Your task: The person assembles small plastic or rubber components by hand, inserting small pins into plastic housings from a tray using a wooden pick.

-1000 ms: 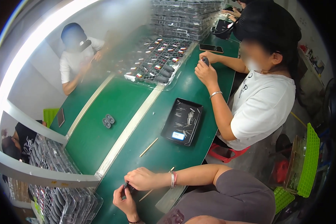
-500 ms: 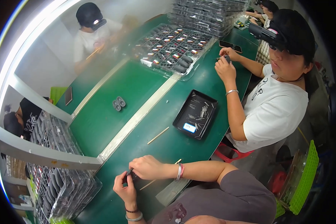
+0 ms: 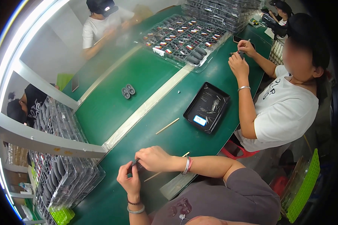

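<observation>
Close together over the near edge of the green table, my left hand (image 3: 129,180) and my right hand (image 3: 154,159) both grip a small dark part (image 3: 134,164). Fingers cover most of it, so its exact kind is hidden. The left thumb and fingers pinch it from the near left; the right fingertips close on its far right end. Under my right wrist lies a thin wooden stick (image 3: 153,176), and a second wooden stick (image 3: 167,126) rests farther out. A flat greyish strip (image 3: 178,186) lies below my right forearm.
A black tray (image 3: 192,107) of thin metal pins stands to the right. Several grey oval parts (image 3: 128,91) sit mid-table. Beyond are a filled clear blister tray (image 3: 199,68) and stacked trays (image 3: 221,17); more stacked trays (image 3: 77,176) stand left, beside a metal frame (image 3: 45,144). A co-worker (image 3: 285,108) sits right.
The whole view has shifted, so the table things appear farther right and slightly higher. Both my hands stay together on the dark part, with the right fingers slightly changed in pose.
</observation>
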`<state>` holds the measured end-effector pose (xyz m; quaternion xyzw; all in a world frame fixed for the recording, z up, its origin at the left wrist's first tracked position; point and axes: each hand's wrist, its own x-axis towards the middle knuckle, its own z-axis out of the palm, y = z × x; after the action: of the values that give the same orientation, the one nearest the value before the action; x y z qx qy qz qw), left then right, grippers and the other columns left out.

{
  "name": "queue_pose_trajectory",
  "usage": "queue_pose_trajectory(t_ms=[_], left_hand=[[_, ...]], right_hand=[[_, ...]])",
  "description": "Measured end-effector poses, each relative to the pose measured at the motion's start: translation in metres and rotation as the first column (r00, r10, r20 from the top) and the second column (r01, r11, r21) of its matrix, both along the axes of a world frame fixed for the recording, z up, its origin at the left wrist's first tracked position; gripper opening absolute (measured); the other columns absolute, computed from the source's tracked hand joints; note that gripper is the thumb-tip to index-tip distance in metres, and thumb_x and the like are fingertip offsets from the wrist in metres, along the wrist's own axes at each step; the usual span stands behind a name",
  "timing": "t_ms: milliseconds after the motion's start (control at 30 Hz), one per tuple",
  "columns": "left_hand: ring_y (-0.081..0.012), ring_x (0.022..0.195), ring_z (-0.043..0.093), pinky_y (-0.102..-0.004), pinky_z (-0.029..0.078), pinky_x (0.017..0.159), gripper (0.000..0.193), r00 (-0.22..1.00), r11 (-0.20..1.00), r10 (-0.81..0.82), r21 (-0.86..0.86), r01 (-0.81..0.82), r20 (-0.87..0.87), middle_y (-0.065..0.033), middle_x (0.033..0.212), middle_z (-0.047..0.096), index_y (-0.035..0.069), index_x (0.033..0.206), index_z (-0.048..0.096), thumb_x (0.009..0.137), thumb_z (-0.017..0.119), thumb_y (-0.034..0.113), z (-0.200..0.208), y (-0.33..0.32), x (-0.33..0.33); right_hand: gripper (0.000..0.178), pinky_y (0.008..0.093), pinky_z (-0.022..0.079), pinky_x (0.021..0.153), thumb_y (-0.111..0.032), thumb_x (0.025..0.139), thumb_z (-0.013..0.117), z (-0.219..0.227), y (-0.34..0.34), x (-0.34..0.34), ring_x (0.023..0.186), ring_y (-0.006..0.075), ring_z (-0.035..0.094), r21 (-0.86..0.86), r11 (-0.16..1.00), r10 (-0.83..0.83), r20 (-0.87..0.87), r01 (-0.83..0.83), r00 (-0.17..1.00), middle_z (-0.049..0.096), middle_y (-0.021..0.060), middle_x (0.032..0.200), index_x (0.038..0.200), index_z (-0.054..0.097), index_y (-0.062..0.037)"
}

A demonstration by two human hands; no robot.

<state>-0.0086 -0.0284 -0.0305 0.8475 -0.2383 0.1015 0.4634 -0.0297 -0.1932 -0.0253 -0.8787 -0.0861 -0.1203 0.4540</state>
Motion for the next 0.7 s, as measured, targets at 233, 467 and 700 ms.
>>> queue_pose_trajectory(t_ms=[233,467,700], left_hand=[[-0.0194,0.061,0.056,-0.0276,0.044,0.058,0.01,0.999,1.0,0.01,-0.006,-0.01,-0.03,-0.0105,0.069,0.058,-0.002,0.086,0.065,0.077,0.064,0.001,0.009,-0.005,0.0],[-0.0261,0.062,0.059,-0.0325,0.046,0.055,0.011,0.999,0.999,0.025,-0.026,-0.026,-0.027,-0.013,0.073,0.06,0.001,0.087,0.065,0.078,0.065,0.008,0.009,-0.002,0.003],[-0.0275,0.061,0.059,-0.0366,0.047,0.057,0.013,0.998,0.995,0.046,-0.094,-0.041,0.051,-0.0136,0.07,0.06,0.0,0.083,0.064,0.078,0.066,0.012,-0.007,0.009,-0.001]], right_hand=[[0.012,0.0408,0.051,0.064,-0.011,0.077,0.056,0.0,-0.002,0.004,0.073,0.0332,0.063,-0.055,0.998,-0.012,-0.041,0.01,0.999,0.065,0.0144,0.079,0.082,0.064,-0.0028],[0.015,0.035,0.05,0.063,-0.009,0.081,0.059,0.009,-0.005,0.007,0.069,0.0279,0.064,0.093,0.996,0.025,-0.121,-0.014,0.992,0.065,0.016,0.081,0.092,0.066,-0.0013],[0.014,0.0273,0.047,0.058,-0.007,0.082,0.061,0.005,0.001,0.012,0.063,0.015,0.062,0.184,0.983,0.06,-0.185,-0.025,0.981,0.065,0.0117,0.071,0.092,0.065,0.0023]])
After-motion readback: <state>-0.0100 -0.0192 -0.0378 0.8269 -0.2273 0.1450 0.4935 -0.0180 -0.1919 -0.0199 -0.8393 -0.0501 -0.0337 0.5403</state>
